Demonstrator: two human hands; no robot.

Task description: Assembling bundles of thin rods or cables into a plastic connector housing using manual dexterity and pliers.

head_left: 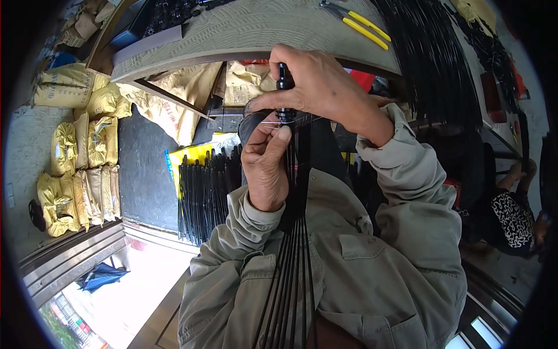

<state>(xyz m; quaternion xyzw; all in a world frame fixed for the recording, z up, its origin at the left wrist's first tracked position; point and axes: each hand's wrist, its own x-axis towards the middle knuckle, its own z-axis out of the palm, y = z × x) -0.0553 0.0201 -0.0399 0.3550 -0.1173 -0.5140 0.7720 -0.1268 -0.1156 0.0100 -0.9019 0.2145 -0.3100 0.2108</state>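
Observation:
A black umbrella frame (pixel 297 192) lies over my lap, its long thin ribs fanning down toward the lower edge. At its upper end is a glossy black ringed cylinder (pixel 283 85). My right hand (pixel 325 87) is closed around this cylinder, thumb on one side and index finger curled over its top. Just below, my left hand (pixel 266 166) pinches the frame at the cylinder's base, thumb and fingers pressed together. A thin pale wire (pixel 271 122) sticks out sideways by the left fingertips; which fingers touch it is hard to make out.
Pliers with yellow handles (pixel 366 29) and a thick bundle of black rods (pixel 433 58) lie on the worktable (pixel 244 32). More black rods (pixel 206 195) stand to my left. Yellow sacks (pixel 96 142) are stacked at the left wall. Another person (pixel 514 212) sits at far right.

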